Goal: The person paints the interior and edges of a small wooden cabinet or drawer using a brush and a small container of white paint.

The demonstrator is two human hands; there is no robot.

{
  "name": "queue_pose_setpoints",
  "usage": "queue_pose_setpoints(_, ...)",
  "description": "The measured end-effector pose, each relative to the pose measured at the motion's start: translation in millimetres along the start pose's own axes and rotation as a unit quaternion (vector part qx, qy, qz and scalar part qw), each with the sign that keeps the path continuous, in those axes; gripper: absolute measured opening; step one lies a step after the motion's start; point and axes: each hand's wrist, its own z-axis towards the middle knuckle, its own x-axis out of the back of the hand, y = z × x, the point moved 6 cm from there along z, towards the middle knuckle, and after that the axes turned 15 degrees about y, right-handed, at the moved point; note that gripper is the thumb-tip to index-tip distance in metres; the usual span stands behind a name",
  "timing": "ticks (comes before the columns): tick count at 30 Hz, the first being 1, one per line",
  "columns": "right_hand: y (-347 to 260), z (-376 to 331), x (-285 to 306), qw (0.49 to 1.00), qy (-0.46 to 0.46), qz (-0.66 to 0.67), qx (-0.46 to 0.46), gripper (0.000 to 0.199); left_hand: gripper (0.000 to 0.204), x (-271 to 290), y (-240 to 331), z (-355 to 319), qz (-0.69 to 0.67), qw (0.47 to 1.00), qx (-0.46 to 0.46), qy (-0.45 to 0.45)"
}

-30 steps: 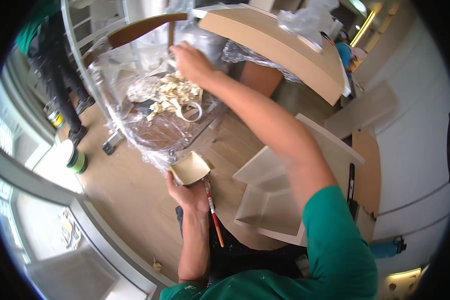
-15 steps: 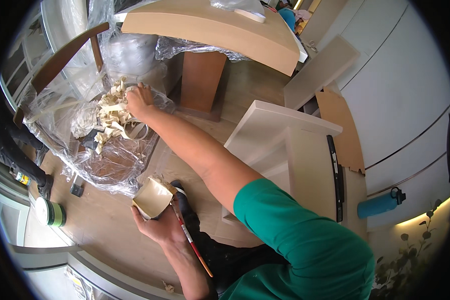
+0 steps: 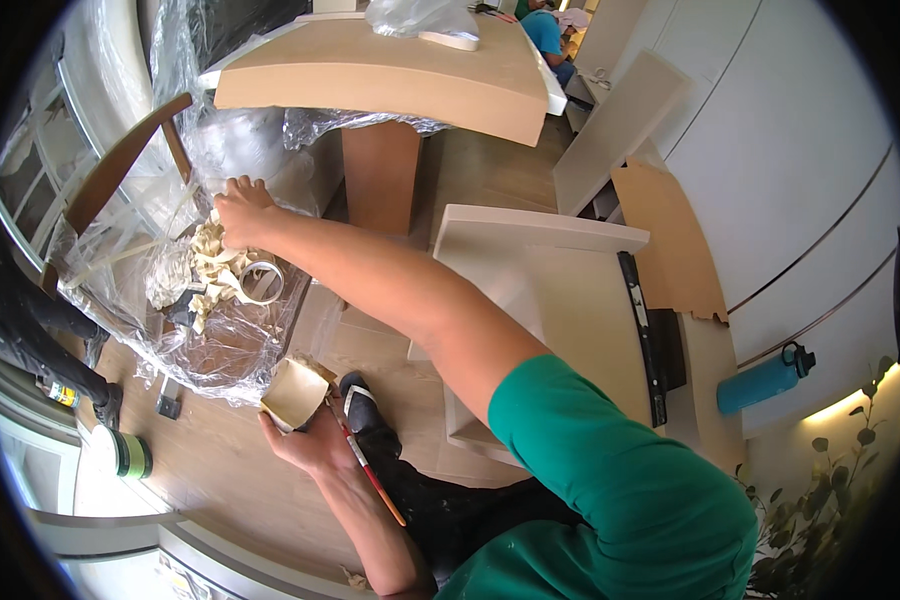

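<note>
In my left hand (image 3: 315, 443) sits a small open cut-down box (image 3: 297, 393), beige inside, cupped from below. A slim paintbrush (image 3: 368, 468) with a red and orange handle lies against the same palm and wrist. My right hand (image 3: 243, 212) reaches far forward with its fingers curled down at the top of a heap of crumpled masking tape strips (image 3: 215, 262); what those fingers hold is hidden. Just below it, a tape roll (image 3: 261, 282) lies on the heap. The pile rests on a chair (image 3: 120, 190) draped in clear plastic sheeting (image 3: 225, 350).
Ahead stands a cardboard-covered table (image 3: 385, 85). At right are a pale cabinet piece (image 3: 570, 300) with a black rail, a cardboard sheet (image 3: 670, 240) and a blue bottle (image 3: 765, 378). A bucket (image 3: 120, 453) and another person's legs (image 3: 45, 340) are at left; people sit far back.
My right hand has shifted slightly up and left over the tape heap, and the tape roll now lies flatter in view. My left hand keeps the box and brush. The whole view has turned slightly.
</note>
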Motion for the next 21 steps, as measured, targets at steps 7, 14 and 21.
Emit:
queue_pose_setpoints(7,-74,-103,124,0.977,-0.106,0.014,0.184,0.037,0.065,4,17,10,0.043,0.994,-0.059,-0.076)
queue_pose_setpoints(14,-65,-293,204,0.956,-0.167,0.237,0.033,0.045,0.063,-40,13,-33,0.073,0.988,-0.102,-0.089)
queue_pose_setpoints(21,-34,-336,213,0.744,-0.230,0.544,-0.311,0.031,0.057,-87,-18,-84,0.101,0.977,-0.137,-0.125)
